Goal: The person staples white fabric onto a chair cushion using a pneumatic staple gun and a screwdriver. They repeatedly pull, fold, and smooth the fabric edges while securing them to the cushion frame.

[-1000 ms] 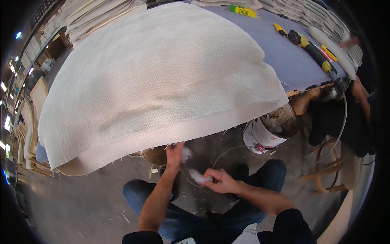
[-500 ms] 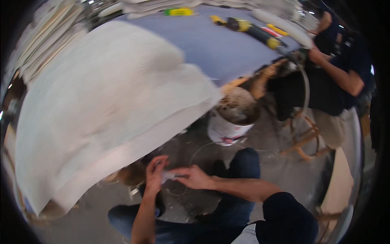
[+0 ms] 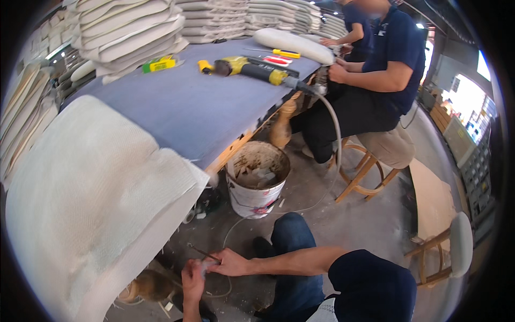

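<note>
The person's right hand (image 3: 233,263) is reaching in from the right, its fingers (image 3: 219,265) closing around a thin, dark, rod-like tool (image 3: 200,250) whose free end is pointing up and to the left, out past the fingertips. The left hand (image 3: 192,278) is standing just beside it, fingers curling inward and almost meeting those of the right. A small whitish wad (image 3: 204,266) is lying between the two hands, touching the fingers on both sides; whether the left fingers are truly gripping it, I cannot tell. Both hands are hovering above the floor (image 3: 332,231), near the pale woven sheet (image 3: 96,188) that is draping over the corner of the desk (image 3: 177,107). Beyond them a white bucket (image 3: 252,197) is standing beside the desk's edge, while a yellow-and-black power tool (image 3: 252,70) is resting on top and a co-worker (image 3: 394,75) is sitting farther off.
</note>
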A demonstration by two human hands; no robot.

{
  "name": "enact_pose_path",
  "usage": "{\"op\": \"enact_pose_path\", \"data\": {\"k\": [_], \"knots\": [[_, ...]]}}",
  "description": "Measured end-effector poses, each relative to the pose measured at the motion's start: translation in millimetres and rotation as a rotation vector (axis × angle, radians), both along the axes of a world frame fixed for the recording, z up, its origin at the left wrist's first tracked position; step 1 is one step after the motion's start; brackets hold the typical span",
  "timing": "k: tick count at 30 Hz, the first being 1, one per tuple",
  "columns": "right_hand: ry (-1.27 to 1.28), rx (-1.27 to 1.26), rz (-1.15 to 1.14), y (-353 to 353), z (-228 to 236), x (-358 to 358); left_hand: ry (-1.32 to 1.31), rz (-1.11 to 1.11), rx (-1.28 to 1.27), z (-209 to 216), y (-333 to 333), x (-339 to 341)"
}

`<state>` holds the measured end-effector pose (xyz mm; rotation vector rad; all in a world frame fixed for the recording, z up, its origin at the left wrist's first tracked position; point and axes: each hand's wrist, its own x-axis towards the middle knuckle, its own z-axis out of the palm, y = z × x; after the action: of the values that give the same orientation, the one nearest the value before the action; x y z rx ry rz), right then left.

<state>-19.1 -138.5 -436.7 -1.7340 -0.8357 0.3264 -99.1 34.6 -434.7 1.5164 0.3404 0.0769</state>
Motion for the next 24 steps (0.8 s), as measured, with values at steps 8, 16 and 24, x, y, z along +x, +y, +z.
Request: {"op": "enact_pose_path", "data": {"k": [8, 16, 24], "knots": [[0.418, -0.116, -0.056, 3.8, 18.2, 11.0, -0.148, 0.087, 0.217, -3.5, -11.0, 1.1], [0.274, 0.001, -0.112, 4.3, 19.3, 8.9, -0.193, 0.060, 0.330, 10.1, -14.5, -1.6], [0.459, 0.040, 0.031, -5.2, 8.9, 9.7, -0.120, 0.135, 0.098, -0.6, -3.7, 1.1]]}}
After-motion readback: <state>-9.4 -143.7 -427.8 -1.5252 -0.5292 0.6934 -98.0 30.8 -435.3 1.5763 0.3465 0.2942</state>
